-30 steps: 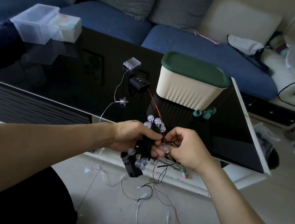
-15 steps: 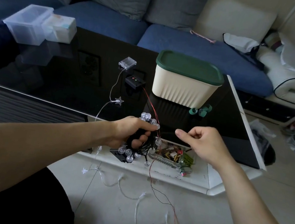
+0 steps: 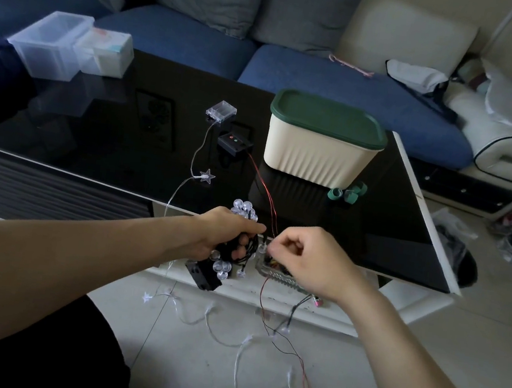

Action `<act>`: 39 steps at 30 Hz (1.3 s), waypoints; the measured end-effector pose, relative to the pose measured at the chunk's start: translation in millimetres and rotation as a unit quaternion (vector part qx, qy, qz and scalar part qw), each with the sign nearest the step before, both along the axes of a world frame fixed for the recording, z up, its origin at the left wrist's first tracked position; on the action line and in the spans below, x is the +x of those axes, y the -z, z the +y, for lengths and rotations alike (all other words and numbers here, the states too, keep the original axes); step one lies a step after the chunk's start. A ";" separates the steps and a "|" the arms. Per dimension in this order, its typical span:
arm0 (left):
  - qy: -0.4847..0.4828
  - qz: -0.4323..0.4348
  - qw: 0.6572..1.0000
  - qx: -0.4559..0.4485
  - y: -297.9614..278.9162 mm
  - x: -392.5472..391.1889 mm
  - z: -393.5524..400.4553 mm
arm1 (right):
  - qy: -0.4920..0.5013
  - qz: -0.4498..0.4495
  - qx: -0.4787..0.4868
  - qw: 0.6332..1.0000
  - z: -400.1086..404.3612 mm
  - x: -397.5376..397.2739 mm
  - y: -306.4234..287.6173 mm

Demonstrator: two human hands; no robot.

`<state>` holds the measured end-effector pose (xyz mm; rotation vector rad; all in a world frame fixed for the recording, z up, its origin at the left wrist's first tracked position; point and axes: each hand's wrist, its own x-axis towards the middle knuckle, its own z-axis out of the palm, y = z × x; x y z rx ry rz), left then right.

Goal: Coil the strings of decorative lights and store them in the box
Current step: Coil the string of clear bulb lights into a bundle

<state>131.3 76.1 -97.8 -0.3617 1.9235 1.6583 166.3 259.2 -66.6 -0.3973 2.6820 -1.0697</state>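
My left hand (image 3: 226, 237) grips a coiled bundle of black-wired globe lights (image 3: 242, 209), with its black battery pack (image 3: 204, 276) hanging below. Just to its right, my right hand (image 3: 307, 261) pinches the same black wire beside a bulb, fingers curled. A cream box with a green lid (image 3: 322, 140) stands shut on the black table (image 3: 373, 227). A clear-wired star light string (image 3: 207, 176) runs from a clear battery case (image 3: 221, 111) over the table edge to the floor. A red wire string (image 3: 264, 191) leads from a black controller (image 3: 234, 143) down to the floor.
Green rolls (image 3: 346, 193) lie by the box. A clear plastic tub (image 3: 52, 44) and a white box (image 3: 106, 53) sit at the table's far left. Loose wires and star lights (image 3: 230, 336) trail over the tiled floor. A blue sofa (image 3: 342, 82) is behind the table.
My right hand moved away to the right half a second ago, then came back to the bundle and pinches the wire again. The left hand has kept its grip on the coil.
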 end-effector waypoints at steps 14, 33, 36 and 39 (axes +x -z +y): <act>-0.021 -0.060 0.977 0.205 -20.1 1.4 0.9 | -0.026 -0.016 0.125 0.992 -10.9 -0.2 5.9; -0.130 -0.048 0.932 0.335 -21.6 -3.3 4.4 | 0.015 0.050 0.195 0.979 -17.0 -1.3 -0.4; -0.184 -0.036 0.923 0.336 -22.7 -14.4 -1.6 | -0.063 -0.070 0.246 0.965 -14.2 3.9 -1.3; -0.248 -0.016 0.911 0.329 -22.1 -24.0 -9.6 | -0.061 -0.103 0.209 0.971 -12.6 4.0 -1.6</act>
